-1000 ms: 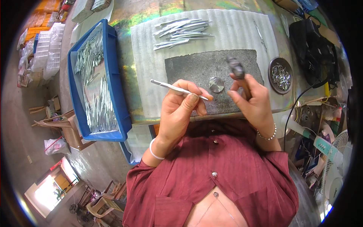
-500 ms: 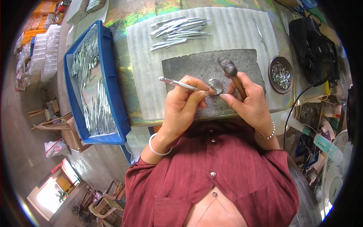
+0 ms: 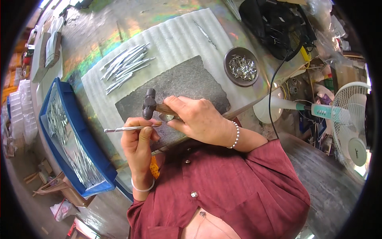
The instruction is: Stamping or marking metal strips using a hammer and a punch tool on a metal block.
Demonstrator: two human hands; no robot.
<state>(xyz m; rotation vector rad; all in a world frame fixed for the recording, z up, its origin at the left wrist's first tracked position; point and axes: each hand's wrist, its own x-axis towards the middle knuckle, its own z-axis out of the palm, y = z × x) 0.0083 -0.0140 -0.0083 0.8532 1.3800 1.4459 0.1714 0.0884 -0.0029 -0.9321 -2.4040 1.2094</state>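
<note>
Grey and rough, a dark mat [image 3: 187, 85] is seen in the head view, laid on a white ribbed foam sheet [image 3: 175, 44] that covers the table [image 3: 119, 24]. Over the near edge of this mat both hands are held close together. The right hand [image 3: 201, 119] is closed around the wooden handle of a small hammer [image 3: 150, 105], and the dark metal head of the hammer is pointed down, just above the left fingers. The left hand [image 3: 139, 145] is pinched on a thin metal rod [image 3: 125, 128], which is held nearly level, with its free end pointing to the person's left. A small round metal block [image 3: 167, 117] is partly hidden under the right thumb, on the mat, and whether the rod touches it cannot be told. A bead bracelet is worn on the right wrist and a pale bangle on the left one.

Farther on the foam sheet a heap of similar metal rods [image 3: 125, 65] is laid, well apart from the hands. A round dark dish [image 3: 241, 66] with small metal pieces is placed to the right of the mat. At the left side a blue tray [image 3: 85, 137] filled with many thin metal pieces is seen. A white fan [image 3: 352, 125] is standing at the far right, beside the table.
</note>
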